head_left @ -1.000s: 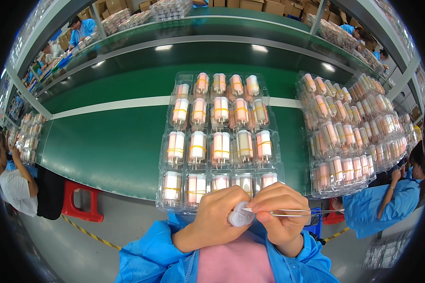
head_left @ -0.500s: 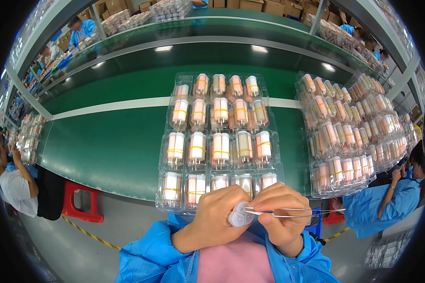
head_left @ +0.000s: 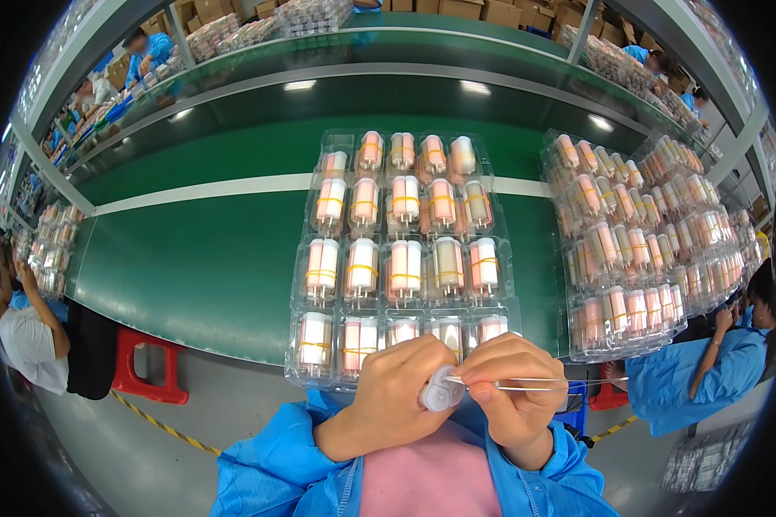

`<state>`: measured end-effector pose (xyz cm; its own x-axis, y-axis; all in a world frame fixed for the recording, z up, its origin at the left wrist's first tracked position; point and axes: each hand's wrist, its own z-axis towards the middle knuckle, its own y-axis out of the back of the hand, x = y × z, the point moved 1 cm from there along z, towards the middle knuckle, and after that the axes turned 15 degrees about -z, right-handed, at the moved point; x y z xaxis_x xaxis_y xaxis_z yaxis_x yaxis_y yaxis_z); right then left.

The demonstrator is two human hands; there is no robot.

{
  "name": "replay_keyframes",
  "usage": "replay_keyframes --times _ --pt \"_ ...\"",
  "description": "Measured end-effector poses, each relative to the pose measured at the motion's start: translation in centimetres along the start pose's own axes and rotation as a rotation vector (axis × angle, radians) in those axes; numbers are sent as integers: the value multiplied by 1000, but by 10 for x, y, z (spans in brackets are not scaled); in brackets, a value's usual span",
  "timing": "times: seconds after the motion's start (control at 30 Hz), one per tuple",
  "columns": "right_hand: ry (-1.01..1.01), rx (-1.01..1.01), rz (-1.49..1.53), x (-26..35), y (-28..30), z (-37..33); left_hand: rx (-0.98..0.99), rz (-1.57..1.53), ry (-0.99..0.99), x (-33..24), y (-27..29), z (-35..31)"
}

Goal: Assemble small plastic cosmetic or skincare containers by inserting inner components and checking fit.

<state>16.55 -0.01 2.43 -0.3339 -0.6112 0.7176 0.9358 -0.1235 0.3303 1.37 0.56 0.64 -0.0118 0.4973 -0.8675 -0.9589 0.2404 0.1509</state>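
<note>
Centrally, low in view: left hand point(head_left: 397, 401) pinching a small white cylindrical part point(head_left: 440, 392), fingers closed around its body; right hand point(head_left: 513, 388) gripping thin metal tweezers point(head_left: 535, 383), tips meeting the part's end. Lying just beyond, on the green counter point(head_left: 198, 267): clear blister tray point(head_left: 401, 250) holding rows of pink-and-white capped cylinders, with a second tray stack point(head_left: 647, 233) to the right. Judging by size: light, rigid, smooth, likely slipping under loose fingers; best taken by the round sides, sparing the thin end.
</note>
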Motion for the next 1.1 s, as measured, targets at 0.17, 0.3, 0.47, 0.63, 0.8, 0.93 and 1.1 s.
replay_keyframes --times 0.17,0.3,0.47,0.63,0.8,0.93,1.1 --pt "-30 -19 67 -1 -1 -2 -5 -27 -10 0 0 0" --pt "-54 -47 91 0 -2 -2 -2 -19 -6 -2 1 1" --pt "-37 -50 47 1 -2 -2 -7 35 -49 -2 1 3" --pt "-31 -46 25 1 -2 -2 -12 109 -80 0 1 4" --pt "-33 -53 39 2 -2 -2 -11 125 -88 -1 1 4" --pt "-28 -54 56 -1 -3 -2 -9 127 -91 0 1 4" --pt "-28 -46 48 -2 -4 -3 -13 117 -85 1 1 4"
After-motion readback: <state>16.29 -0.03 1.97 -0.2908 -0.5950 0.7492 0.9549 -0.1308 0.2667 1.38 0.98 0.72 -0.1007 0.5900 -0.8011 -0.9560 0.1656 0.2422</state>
